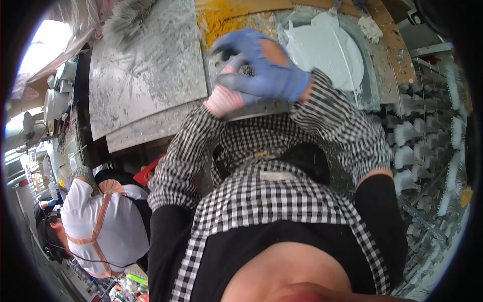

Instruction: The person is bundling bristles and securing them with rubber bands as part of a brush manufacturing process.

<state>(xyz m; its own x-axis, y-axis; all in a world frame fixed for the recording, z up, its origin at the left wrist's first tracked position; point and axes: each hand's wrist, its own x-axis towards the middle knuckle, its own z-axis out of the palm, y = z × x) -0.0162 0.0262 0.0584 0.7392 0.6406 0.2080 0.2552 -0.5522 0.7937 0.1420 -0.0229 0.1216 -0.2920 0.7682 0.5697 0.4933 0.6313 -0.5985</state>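
I see both of my hands raised over the far side of the workbench. My right hand (266, 63), in a worn blue glove with a hole torn over the back of it, sits farthest out, its fingers curled in a loose ring with the thumb tip close to the fingertips; I cannot tell whether anything small is pinched between them. My left hand (224, 98), in a pink-and-white striped glove, is just near of and left of the right one, almost touching it, and its fingers are curled in, but what it grips is hidden behind the blue glove. Directly under both hands, at the near edge of the bench, lies a flat grey metal bar (256, 109), and the left hand appears to rest against its left end.

Far right of my hands is a round white disc (334, 53) lying in a clear tray. Far and left of them a patch of yellow fibres (221, 17) is spread on the bench. Further left lie grey metal sheets (146, 75) strewn with pale bristles, with a grey brush head (126, 15) at their far edge. On the right, rows of white bristle tufts (417, 146) hang on a wire rack. At near left another person in a white shirt (100, 221) bends over.
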